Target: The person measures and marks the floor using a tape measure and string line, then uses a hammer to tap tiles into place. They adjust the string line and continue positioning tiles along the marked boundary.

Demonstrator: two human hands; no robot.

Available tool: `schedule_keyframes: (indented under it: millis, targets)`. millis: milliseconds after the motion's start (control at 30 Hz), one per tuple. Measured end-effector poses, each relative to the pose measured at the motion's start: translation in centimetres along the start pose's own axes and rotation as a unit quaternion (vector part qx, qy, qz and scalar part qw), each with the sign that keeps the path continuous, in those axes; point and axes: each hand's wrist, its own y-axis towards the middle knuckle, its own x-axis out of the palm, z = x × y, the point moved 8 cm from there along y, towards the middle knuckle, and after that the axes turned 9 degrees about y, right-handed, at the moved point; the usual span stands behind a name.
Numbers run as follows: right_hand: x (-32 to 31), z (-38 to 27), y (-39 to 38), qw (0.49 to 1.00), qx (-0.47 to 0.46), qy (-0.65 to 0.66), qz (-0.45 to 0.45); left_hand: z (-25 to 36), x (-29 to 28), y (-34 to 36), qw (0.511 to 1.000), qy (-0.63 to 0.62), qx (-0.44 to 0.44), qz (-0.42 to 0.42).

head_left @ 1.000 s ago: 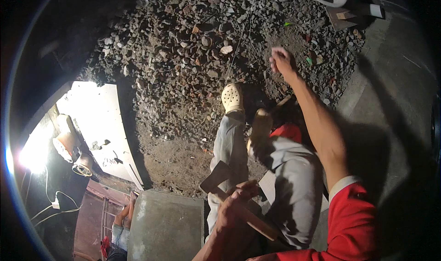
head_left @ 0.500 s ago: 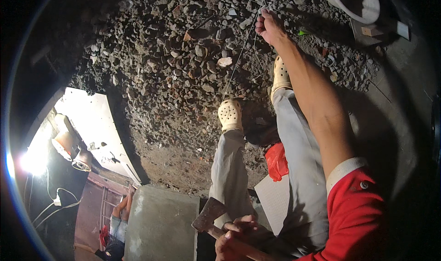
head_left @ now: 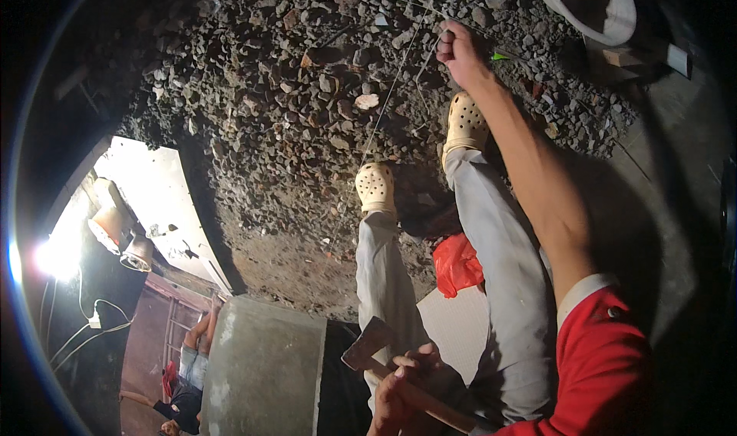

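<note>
My right hand (head_left: pixel 461 52) reaches out over the rubble at the top, its fingers closed on a thin pale string (head_left: pixel 393 90) near where several strands meet. One strand runs from there down toward my left shoe, and a loose strand trails beside the hand. In my left hand (head_left: pixel 407 378), low in front of my lap, is the wooden handle of a hatchet (head_left: pixel 368 345). Its dark, worn metal head points up and to the left, beside my grey trouser leg.
Loose gravel (head_left: pixel 292 121) covers the ground around my cream clogs (head_left: pixel 376 187). A red plastic bag (head_left: pixel 457 265) and a pale tile (head_left: pixel 453 325) lie between my legs. A white round rim (head_left: pixel 614 14) stands at upper right. Lower left are a bright lamp (head_left: pixel 57 258) and another person (head_left: pixel 188 382).
My right hand has shifted slightly right and down, away from the string crossing. The left hand and hatchet have moved a little to the right. The view has shifted slightly.
</note>
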Motion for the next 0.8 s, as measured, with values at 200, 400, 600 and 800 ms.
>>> schedule_keyframes:
  millis: [200,400,600,800]
  targets:
    - [0.0,-11.0,-7.4,0.978,0.121,0.038,-0.165,1.1,2.2,-0.3,1.000,0.000,0.007,-0.029]
    - [-2.4,-20.5,-14.3,0.934,0.207,-0.245,-0.157,-1.2,2.2,-0.6,0.984,-0.169,-0.046,-0.030]
    - [-7.8,-32.8,-16.1,0.724,-0.104,-0.681,0.029,-1.8,3.4,-0.6,0.996,-0.064,0.044,-0.049]
    - [-9.3,-31.5,-21.5,0.588,-0.175,-0.789,0.033,-1.8,5.7,-2.4,0.995,-0.064,0.063,-0.047]
